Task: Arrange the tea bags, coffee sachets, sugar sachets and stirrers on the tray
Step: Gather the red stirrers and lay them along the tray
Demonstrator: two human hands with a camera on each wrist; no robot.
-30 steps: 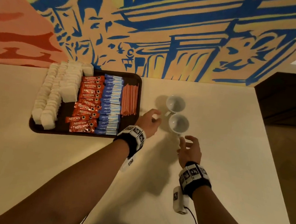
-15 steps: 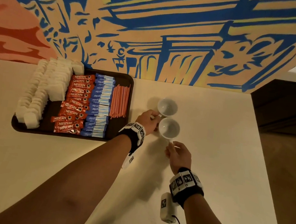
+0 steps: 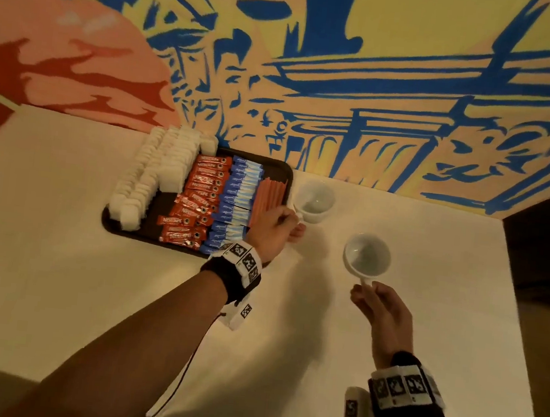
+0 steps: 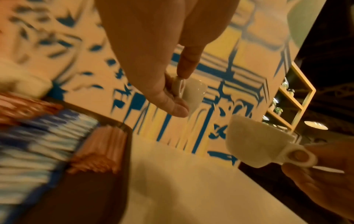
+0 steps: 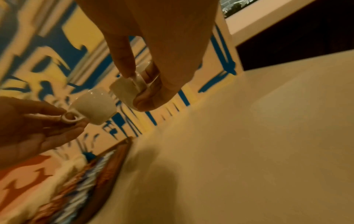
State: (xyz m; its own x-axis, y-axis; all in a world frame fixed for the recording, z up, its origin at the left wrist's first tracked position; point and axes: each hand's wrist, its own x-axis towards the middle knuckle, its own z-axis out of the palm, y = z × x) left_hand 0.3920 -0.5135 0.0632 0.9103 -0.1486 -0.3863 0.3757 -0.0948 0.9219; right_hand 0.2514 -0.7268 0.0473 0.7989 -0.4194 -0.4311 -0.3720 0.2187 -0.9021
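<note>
my left hand [image 3: 273, 228] pinches the far cup [image 3: 315, 197] by its handle beside the tray [image 3: 285, 175]; my right hand [image 3: 383, 309] pinches the near cup [image 3: 367, 255].

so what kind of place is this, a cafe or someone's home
Probably a cafe or hotel refreshment corner: a tray stocked with rows of coffee sachets, sugar sachets and stirrers, small white cups, and a bold painted mural behind.

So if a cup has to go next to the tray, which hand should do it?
Probably the left hand. It holds its cup by the handle right beside the tray, while the right hand holds the other cup farther away.
</note>
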